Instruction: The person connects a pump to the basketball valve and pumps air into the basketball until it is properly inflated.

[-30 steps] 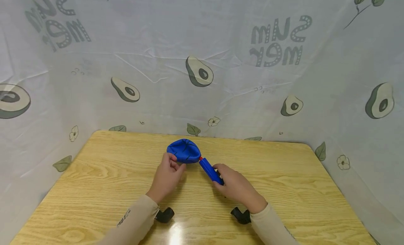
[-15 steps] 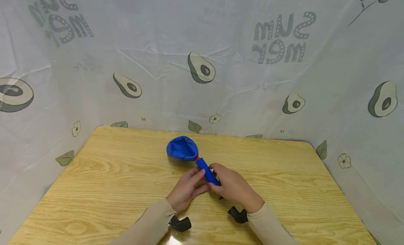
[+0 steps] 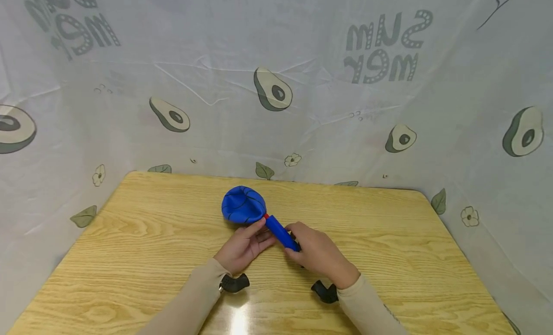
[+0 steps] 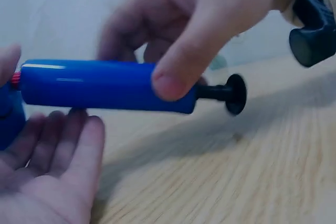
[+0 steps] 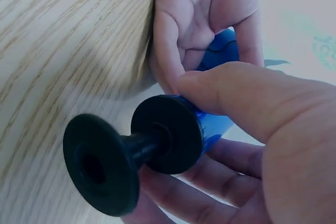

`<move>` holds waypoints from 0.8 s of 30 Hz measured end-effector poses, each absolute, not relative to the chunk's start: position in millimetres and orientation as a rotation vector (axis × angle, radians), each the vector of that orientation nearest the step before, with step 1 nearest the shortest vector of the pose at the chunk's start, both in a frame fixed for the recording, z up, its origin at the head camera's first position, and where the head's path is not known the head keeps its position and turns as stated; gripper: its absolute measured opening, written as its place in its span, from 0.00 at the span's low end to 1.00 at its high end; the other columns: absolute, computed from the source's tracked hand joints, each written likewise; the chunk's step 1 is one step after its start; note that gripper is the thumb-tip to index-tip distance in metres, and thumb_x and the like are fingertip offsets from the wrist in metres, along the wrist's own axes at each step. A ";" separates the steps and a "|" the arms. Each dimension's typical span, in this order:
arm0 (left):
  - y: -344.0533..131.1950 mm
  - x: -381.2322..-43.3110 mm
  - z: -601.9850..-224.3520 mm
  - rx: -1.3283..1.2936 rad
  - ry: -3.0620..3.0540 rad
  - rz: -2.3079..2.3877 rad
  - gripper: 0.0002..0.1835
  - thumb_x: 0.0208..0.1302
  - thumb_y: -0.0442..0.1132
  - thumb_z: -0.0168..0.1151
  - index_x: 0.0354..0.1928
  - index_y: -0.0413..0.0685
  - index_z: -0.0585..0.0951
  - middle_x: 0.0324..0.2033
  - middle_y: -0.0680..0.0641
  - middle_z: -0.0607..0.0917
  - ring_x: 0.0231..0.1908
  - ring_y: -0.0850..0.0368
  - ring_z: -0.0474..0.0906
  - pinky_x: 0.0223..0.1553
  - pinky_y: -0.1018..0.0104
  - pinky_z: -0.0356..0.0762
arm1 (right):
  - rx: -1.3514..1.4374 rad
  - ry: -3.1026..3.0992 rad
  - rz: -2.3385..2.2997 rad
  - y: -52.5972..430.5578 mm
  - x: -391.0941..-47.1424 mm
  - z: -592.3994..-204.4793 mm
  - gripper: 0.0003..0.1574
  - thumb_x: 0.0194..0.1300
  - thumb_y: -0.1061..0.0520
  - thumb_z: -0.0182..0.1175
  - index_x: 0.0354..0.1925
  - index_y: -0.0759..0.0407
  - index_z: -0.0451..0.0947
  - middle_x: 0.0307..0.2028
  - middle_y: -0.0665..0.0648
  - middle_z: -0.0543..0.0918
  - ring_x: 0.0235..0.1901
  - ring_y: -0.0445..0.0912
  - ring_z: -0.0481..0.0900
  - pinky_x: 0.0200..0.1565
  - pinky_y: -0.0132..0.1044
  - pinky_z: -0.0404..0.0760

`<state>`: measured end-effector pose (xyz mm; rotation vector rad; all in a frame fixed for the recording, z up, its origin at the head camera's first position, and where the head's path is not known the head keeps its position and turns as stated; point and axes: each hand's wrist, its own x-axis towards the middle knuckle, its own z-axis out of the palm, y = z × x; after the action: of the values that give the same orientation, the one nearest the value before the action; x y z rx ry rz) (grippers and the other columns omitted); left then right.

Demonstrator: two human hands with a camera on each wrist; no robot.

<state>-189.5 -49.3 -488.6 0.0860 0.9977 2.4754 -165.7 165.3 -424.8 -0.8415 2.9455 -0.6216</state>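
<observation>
A blue hand pump point(image 3: 280, 232) joins a half-flat blue ball point(image 3: 243, 204) with black seam lines through a short red connector point(image 3: 266, 216). My right hand point(image 3: 321, 252) grips the pump barrel near its rear end, thumb on one side and fingers around the other. The black plunger handle point(image 5: 100, 163) stands a short way out of the barrel. My left hand point(image 3: 244, 247) lies palm up, its fairly straight fingers point(image 4: 65, 137) under the front of the barrel. Its thumb tip is right by the connector and the ball's lower edge.
A wooden table point(image 3: 173, 229) lies beneath, with a white printed cloth point(image 3: 224, 124) hanging behind and at both sides. Black wrist-worn devices point(image 3: 235, 283) show below each hand.
My left hand left the ball's near side, moved to the pump barrel, then slid forward to the connector. The ball has tilted and shifted slightly left; the right hand keeps its grip.
</observation>
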 end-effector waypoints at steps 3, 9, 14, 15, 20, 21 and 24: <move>-51.8 -191.2 -489.1 0.128 1.099 2.467 0.09 0.80 0.39 0.57 0.54 0.45 0.80 0.49 0.47 0.87 0.55 0.51 0.83 0.66 0.51 0.75 | -0.812 2.910 -0.624 166.2 -167.0 -424.8 0.24 0.68 0.53 0.71 0.57 0.59 0.75 0.35 0.49 0.82 0.27 0.38 0.76 0.29 0.33 0.77; -56.3 -197.1 -488.0 0.166 1.304 2.447 0.12 0.77 0.40 0.62 0.54 0.42 0.81 0.47 0.47 0.88 0.53 0.51 0.85 0.65 0.48 0.76 | -0.775 2.869 -0.704 165.2 -168.2 -423.0 0.25 0.72 0.54 0.67 0.62 0.59 0.73 0.38 0.52 0.85 0.29 0.39 0.78 0.32 0.35 0.79; -67.8 -209.7 -482.6 0.193 1.315 2.380 0.08 0.79 0.39 0.57 0.50 0.48 0.83 0.45 0.48 0.89 0.50 0.52 0.86 0.64 0.49 0.77 | -0.790 2.949 -0.710 160.5 -168.3 -423.3 0.28 0.72 0.53 0.68 0.64 0.61 0.73 0.43 0.54 0.85 0.34 0.41 0.80 0.35 0.37 0.80; -68.8 -212.1 -481.0 0.195 1.328 2.358 0.08 0.79 0.39 0.57 0.49 0.48 0.84 0.44 0.48 0.89 0.49 0.52 0.86 0.63 0.49 0.78 | -0.788 2.964 -0.711 160.2 -168.2 -423.9 0.28 0.72 0.53 0.68 0.64 0.61 0.73 0.43 0.54 0.85 0.34 0.41 0.80 0.35 0.37 0.80; -68.6 -219.6 -476.1 0.172 1.335 2.302 0.08 0.79 0.39 0.56 0.46 0.50 0.84 0.42 0.49 0.89 0.48 0.52 0.86 0.61 0.53 0.80 | -0.742 3.010 -0.721 161.0 -169.2 -427.2 0.28 0.72 0.53 0.68 0.64 0.62 0.73 0.45 0.55 0.85 0.37 0.43 0.81 0.38 0.40 0.82; -67.2 -219.2 -475.8 0.159 1.306 2.312 0.08 0.80 0.39 0.55 0.46 0.49 0.84 0.43 0.49 0.89 0.49 0.52 0.86 0.62 0.52 0.79 | -0.736 3.018 -0.720 161.3 -169.4 -427.7 0.28 0.72 0.53 0.68 0.64 0.62 0.73 0.46 0.55 0.85 0.38 0.44 0.82 0.39 0.41 0.83; -60.2 -214.3 -475.4 0.117 1.176 2.363 0.09 0.82 0.39 0.52 0.48 0.49 0.82 0.45 0.49 0.87 0.52 0.52 0.84 0.67 0.50 0.74 | -0.729 3.041 -0.695 162.2 -169.4 -428.4 0.28 0.71 0.53 0.68 0.64 0.61 0.74 0.49 0.56 0.85 0.41 0.46 0.84 0.43 0.43 0.84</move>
<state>-214.3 -60.2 -475.4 0.1174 1.1758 2.3634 -169.4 162.2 -428.4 -0.7286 3.0409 -0.6952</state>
